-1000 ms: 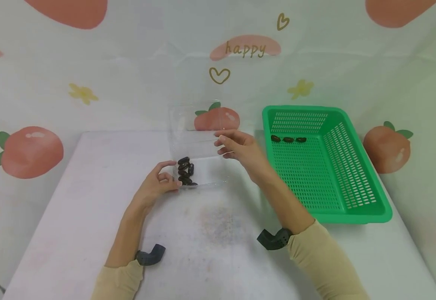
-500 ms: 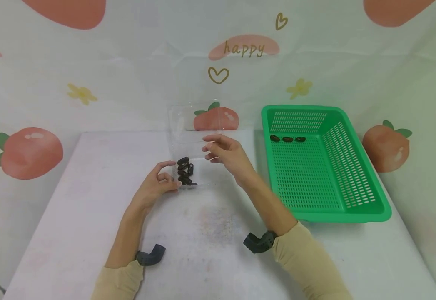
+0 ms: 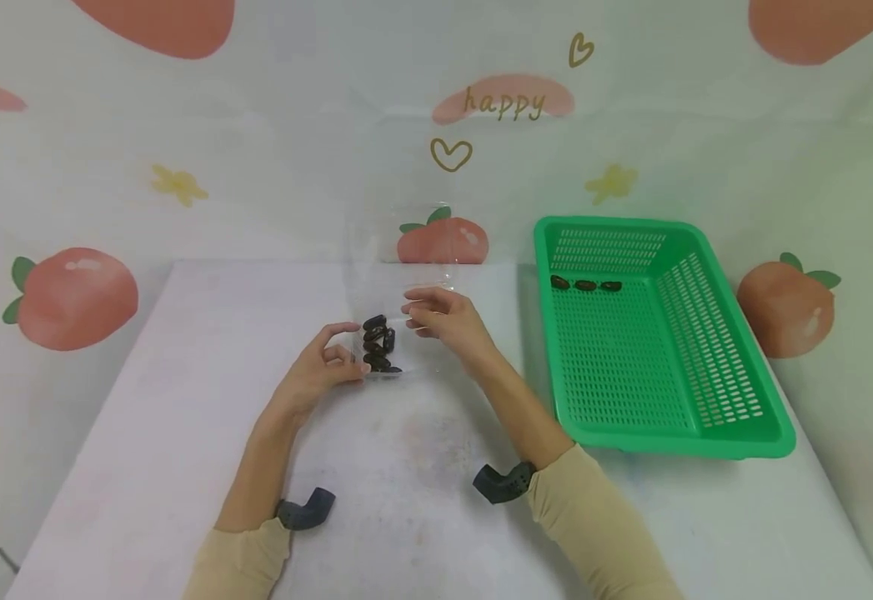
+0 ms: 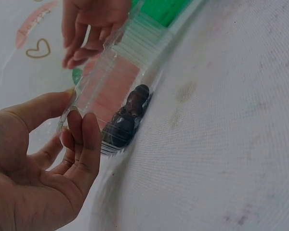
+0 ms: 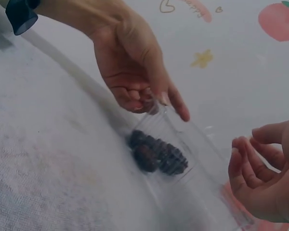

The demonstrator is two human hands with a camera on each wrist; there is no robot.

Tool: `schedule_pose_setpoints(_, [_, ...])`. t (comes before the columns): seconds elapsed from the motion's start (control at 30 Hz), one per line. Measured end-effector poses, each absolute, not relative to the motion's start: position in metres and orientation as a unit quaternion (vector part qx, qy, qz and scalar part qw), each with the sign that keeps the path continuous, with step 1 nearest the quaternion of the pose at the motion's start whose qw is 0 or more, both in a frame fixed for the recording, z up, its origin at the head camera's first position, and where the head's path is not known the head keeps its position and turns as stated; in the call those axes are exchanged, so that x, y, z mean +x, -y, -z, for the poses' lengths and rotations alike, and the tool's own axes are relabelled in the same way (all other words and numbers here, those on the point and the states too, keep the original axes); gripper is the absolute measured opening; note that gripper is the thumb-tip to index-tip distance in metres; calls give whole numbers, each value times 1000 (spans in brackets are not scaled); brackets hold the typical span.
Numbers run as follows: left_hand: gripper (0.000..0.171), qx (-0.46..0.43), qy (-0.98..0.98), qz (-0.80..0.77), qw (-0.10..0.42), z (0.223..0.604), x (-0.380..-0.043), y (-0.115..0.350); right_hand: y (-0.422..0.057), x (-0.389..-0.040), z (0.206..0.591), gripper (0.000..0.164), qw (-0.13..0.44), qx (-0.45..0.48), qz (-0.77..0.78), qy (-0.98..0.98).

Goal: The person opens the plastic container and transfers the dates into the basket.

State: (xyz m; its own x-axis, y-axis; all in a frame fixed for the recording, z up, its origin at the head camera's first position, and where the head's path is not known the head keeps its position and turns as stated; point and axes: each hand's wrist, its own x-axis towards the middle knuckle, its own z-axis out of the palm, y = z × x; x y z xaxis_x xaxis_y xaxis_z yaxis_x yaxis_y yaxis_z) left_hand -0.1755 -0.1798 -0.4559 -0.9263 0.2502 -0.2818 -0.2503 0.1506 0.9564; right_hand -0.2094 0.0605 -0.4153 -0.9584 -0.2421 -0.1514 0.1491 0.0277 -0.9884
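A clear plastic box (image 3: pixel 424 354) with its lid (image 3: pixel 376 246) raised stands on the table. Several dark brown, glossy oblong pieces that look like dates (image 3: pixel 376 343) lie along its left side. My left hand (image 3: pixel 316 367) grips the left wall of the box, thumb low in front and index finger farther back. Over the box's right part hovers my right hand (image 3: pixel 451 323), fingers loosely bent, to the right of the dates. In the right wrist view nothing shows between the right hand's fingers (image 5: pixel 248 159) and thumb.
To the right stands a green perforated basket (image 3: pixel 631 367), with a short row of similar dark pieces (image 3: pixel 584 285) near its back left corner. A printed cloth (image 3: pixel 271 150) hangs behind the white table (image 3: pixel 181 417).
My right hand has moved left and slightly toward me, over the open box. My left hand keeps its grip on the box wall. The head view has shifted slightly.
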Motion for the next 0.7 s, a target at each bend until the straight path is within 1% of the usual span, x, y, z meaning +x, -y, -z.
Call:
schedule_pose_setpoints(0.17, [74,-2,-732,-653,193,456,-175,178,-55,-216,430,35,157,-42,683,-712])
schedule_pose_setpoints(0.5, [73,1,-734,-652,190,456,-175,178,-43,-226,442,32,160,-48,626,-762])
schedule_pose_setpoints(0.7, [74,4,-728,-659,191,456,-175,177,-39,-229,445,29,173,-44,580,-795])
